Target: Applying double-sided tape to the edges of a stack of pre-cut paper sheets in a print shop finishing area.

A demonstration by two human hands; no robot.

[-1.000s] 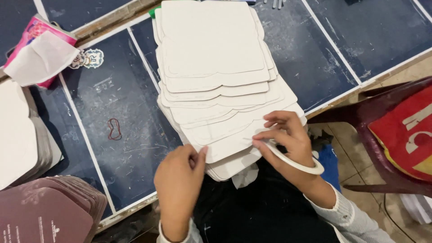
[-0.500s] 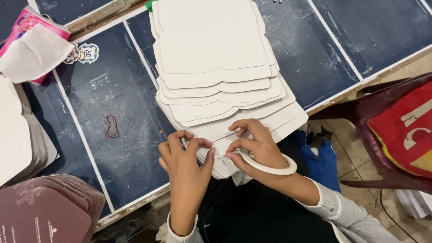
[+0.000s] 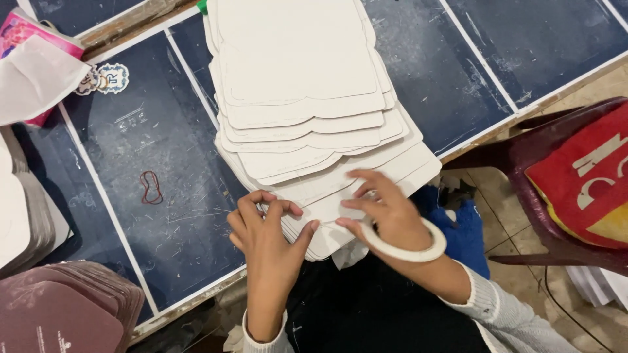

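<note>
Two hands, left and right, fingers spread flat on one fanned card stack, nothing gripped; one tape ring on right wrist.

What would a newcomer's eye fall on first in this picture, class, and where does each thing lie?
First, the fanned stack of white card cut-outs at the centre of the dark blue table, with the left hand and the right hand pressing on its near end. A tape roll rings the right wrist; a red chair stands at right.
</note>
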